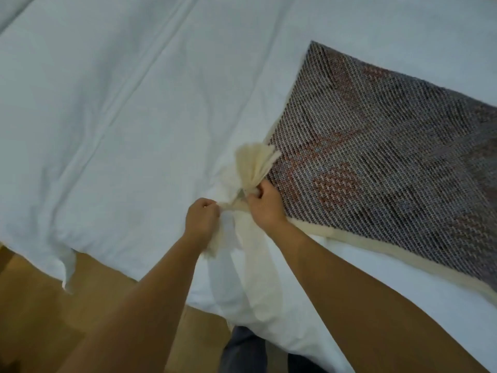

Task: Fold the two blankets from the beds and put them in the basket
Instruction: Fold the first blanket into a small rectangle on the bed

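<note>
Pinching blanket (376, 157) tassels (255, 162), left hand (201, 219) and right hand (265, 208) curl.

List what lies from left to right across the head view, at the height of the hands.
duvet → left hand → right hand → blanket

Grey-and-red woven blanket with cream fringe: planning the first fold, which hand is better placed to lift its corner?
Probably right. The right hand grips the cream fringe at the corner of the grey-and-red woven blanket; the left hand holds loose fringe over the white bedcover.
</note>
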A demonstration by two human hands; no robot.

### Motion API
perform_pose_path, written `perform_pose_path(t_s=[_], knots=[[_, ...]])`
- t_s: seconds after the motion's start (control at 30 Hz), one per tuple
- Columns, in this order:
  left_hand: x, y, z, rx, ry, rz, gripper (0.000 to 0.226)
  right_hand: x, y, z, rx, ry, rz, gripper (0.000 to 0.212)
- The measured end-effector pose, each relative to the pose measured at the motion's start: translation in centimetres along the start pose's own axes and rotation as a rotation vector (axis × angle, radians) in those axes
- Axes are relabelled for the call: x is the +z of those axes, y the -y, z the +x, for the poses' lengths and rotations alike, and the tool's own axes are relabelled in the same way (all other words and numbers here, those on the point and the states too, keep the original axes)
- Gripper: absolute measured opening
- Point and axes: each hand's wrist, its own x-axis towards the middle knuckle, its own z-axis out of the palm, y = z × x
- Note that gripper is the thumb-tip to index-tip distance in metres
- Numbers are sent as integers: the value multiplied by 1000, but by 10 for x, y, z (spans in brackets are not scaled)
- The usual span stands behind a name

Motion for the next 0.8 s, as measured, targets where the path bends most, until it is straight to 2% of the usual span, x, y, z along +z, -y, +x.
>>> perform_pose_path(t_s=[0.07, 0.13, 0.2, 0.27, 0.3, 0.37, 0.47, 0.53, 0.6, 0.67, 0.8], knots=[[-18, 2, 5, 15, 7, 51, 8, 20, -4, -10, -166, 62, -234, 13], [-30, 4, 10, 33, 48, 54, 9, 41, -13, -20, -258, 119, -450, 14], [-36, 8, 15, -12, 49, 21, 16, 55, -24, -27, -267, 202, -535, 31], [-41, 14, 20, -65, 10, 14, 11, 64, -34, -33, -226, 329, -623, 64], [-44, 17, 21, -75, -2, 23, 9, 67, -37, -35, -215, 373, -677, 74], [-45, 22, 22, -63, -9, 60, 7, 67, -39, -38, -207, 413, -740, 78], [-39, 21, 19, 1, -30, 206, 10, 59, -36, -39, -240, 463, -795, 76], [-32, 15, 14, 54, -91, 358, 27, 50, -31, -39, -232, 451, -711, 72], [-22, 6, 7, 140, -185, 555, 46, 34, -25, -41, -226, 379, -571, 65], [-8, -6, 1, 259, -222, 722, 56, 13, -22, -44, -242, 271, -486, 54], [41, -39, -18, 457, -92, 860, 51, -48, -34, -41, -257, 93, -506, 35]])
